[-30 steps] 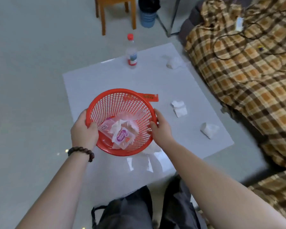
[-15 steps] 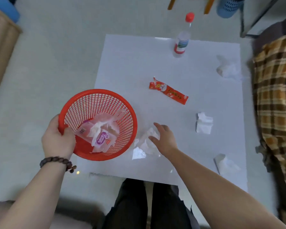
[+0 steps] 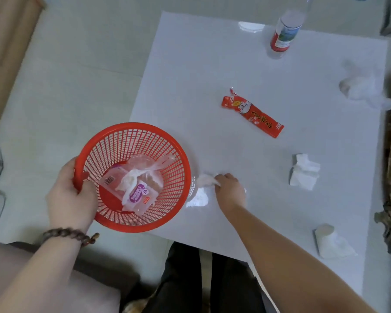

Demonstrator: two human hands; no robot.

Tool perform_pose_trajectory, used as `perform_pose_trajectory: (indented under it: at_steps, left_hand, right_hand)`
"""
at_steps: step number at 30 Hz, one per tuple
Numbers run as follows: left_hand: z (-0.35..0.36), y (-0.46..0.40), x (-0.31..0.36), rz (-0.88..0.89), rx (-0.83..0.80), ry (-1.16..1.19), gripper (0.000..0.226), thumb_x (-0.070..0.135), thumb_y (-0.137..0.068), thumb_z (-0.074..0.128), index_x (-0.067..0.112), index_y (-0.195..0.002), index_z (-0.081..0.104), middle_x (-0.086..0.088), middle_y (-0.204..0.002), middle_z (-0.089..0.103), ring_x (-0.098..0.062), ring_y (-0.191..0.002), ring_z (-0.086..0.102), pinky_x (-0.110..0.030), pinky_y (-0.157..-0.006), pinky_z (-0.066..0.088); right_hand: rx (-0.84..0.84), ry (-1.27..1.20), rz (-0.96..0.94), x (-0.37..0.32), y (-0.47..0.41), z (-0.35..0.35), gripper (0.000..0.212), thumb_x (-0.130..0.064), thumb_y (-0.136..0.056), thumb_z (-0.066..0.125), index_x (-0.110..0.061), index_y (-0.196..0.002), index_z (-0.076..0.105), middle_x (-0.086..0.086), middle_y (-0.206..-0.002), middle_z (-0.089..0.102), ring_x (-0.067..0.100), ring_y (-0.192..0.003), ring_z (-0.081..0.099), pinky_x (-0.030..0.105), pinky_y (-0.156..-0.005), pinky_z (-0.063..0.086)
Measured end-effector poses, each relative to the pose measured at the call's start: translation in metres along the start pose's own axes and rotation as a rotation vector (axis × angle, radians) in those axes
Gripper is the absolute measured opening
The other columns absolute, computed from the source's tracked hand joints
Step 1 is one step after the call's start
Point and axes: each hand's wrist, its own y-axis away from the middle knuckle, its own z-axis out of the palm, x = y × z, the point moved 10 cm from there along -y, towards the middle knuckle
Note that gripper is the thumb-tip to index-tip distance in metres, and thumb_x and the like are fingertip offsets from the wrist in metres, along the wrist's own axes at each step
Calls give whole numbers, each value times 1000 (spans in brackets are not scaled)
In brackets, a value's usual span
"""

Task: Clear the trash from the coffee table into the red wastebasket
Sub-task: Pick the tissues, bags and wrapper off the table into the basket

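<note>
L hand (image 3: 71, 197) grips the near-left rim of the red wastebasket (image 3: 131, 177), thumb inside, fingers curled under. Basket now held at table's near-left corner, off to the left vs. 1 s ago, when both hands held it over the table centre. Inside: clear plastic wrappers (image 3: 136, 188) w/ purple label.

R hand (image 3: 229, 188) has let go of the basket since then and dropped onto the coffee table (image 3: 235, 64); fingers pinched together on a crumpled tissue (image 3: 204, 180) just right of the basket. Tissue not lifted yet.

Judgement: collection resumed; short transfer, basket adjacent.

Outstanding, moving right: red snack wrapper (image 3: 253, 112) mid-table; bottle (image 3: 284, 32) at far edge; folded tissue (image 3: 305, 171) right of hand; tissue wad (image 3: 332, 241) near-right; crumpled tissue (image 3: 363, 86) far-right. Task well short of done, approx. 5 pcs remaining.
</note>
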Motion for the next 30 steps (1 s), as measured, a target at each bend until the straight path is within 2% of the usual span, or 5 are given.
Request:
perform_pose_trajectory:
  at_steps: [8, 17, 22, 26, 30]
  left_hand:
    - [19, 6, 44, 57, -74, 13, 47, 8, -83, 45, 28, -126, 50, -7, -109, 66, -29, -93, 60, -34, -80, 46]
    - [54, 29, 78, 79, -206, 133, 44, 9, -86, 43, 27, -125, 50, 5, -100, 61, -21, -90, 58, -34, -82, 47]
    - [35, 14, 61, 61, -115, 100, 46, 5, -84, 43, 23, -125, 50, -4, -104, 64, -22, -87, 56, -29, -78, 42]
    - [14, -1, 35, 8, -53, 71, 44, 6, -84, 44, 23, -125, 50, -4, -104, 63, -28, -93, 59, -33, -79, 45]
    - [3, -7, 17, -3, -38, 49, 41, 12, -87, 45, 24, -126, 49, -4, -107, 62, -27, -90, 58, -40, -79, 49]
  right_hand:
    - [451, -448, -197, -78, 45, -136, 16, -13, -84, 61, -16, -97, 70, 0, -94, 64, 18, -87, 58, 23, -71, 45]
    - [-17, -260, -345, -146, 55, -87, 43, -29, -86, 63, -18, -127, 55, 0, -132, 53, 21, -121, 44, 34, -100, 41]
    - [165, -336, -388, -126, 61, -117, 48, -41, -83, 65, -25, -126, 52, -1, -130, 53, 11, -116, 45, 22, -92, 35]
    - [255, -372, -191, -59, 44, -102, 41, -41, -84, 63, -24, -120, 56, -5, -117, 56, 2, -99, 50, 16, -80, 38]
    - [16, -289, 143, 17, 27, -24, 39, -35, -86, 62, -24, -121, 52, -4, -115, 53, 13, -100, 57, 24, -78, 42]
